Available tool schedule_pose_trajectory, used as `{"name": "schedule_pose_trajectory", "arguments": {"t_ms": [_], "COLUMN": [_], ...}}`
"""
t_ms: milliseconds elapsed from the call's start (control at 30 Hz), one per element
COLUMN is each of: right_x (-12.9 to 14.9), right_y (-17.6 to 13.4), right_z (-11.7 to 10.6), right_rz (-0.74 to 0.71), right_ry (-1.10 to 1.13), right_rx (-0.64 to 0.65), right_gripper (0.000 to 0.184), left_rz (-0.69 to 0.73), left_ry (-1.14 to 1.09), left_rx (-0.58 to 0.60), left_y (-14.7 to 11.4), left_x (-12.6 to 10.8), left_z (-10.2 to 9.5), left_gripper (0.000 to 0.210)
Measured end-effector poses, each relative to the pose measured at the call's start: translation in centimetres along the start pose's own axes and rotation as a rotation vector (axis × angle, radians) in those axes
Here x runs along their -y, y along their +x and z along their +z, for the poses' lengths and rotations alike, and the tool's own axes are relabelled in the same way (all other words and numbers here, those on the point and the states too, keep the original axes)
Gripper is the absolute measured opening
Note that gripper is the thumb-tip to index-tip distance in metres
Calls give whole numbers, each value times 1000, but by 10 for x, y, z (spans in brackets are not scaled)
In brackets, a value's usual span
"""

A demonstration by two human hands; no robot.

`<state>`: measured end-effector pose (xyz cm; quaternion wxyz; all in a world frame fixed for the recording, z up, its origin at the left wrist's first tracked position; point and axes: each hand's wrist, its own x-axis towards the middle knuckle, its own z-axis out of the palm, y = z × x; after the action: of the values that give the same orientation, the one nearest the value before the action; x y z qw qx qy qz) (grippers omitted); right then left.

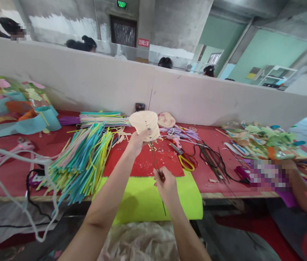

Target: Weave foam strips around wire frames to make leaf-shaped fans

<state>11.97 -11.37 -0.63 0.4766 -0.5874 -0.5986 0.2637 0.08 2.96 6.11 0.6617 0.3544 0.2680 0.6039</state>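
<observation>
Lying at the left end of the red surface (209, 186) are curled blue, orange and pink pieces (43, 117). Next comes a loose sheaf of long strips (81, 163) in teal, blue, pink and yellow, its ends drooping over the front edge. Near the middle, the left hand (139, 139) reaches out, its fingers pinching the lower edge of a cream piece (144, 121), which is held up above the back of a red board (142, 166). That piece is broad and rounded at the top, leaf-like, with fine ridges slanting in towards a midline marked by small dark gaps. Thin dark stems (154, 159) run down from it to the right hand (166, 181), whose fingers are closed around them; one end pokes out below, over a lime-green sheet (186, 203). Pale crumbs are scattered on the board. Behind and to the right of the cream piece sits a pale round piece with pink markings (166, 120), then purple strips (184, 133), scissors (181, 156) with yellow and red handles, a spread of dark rods (216, 165), and a heap of green, cream and orange pieces (254, 136)
</observation>
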Motion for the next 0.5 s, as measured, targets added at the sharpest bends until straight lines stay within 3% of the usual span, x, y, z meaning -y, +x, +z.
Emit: {"name": "schedule_pose_trajectory", "arguments": {"t_ms": [267,500], "right_x": [11,15], "right_y": [4,4], "right_z": [-8,-9], "right_rz": [250,398], "right_ry": [537,788], "right_rx": [269,307], "right_gripper": [32,27], "left_rz": [-7,-2], "left_ry": [18,6], "left_rx": [10,-17], "left_y": [2,8], "left_x": [0,8], "left_z": [-9,-15], "left_gripper": [33,37]}}
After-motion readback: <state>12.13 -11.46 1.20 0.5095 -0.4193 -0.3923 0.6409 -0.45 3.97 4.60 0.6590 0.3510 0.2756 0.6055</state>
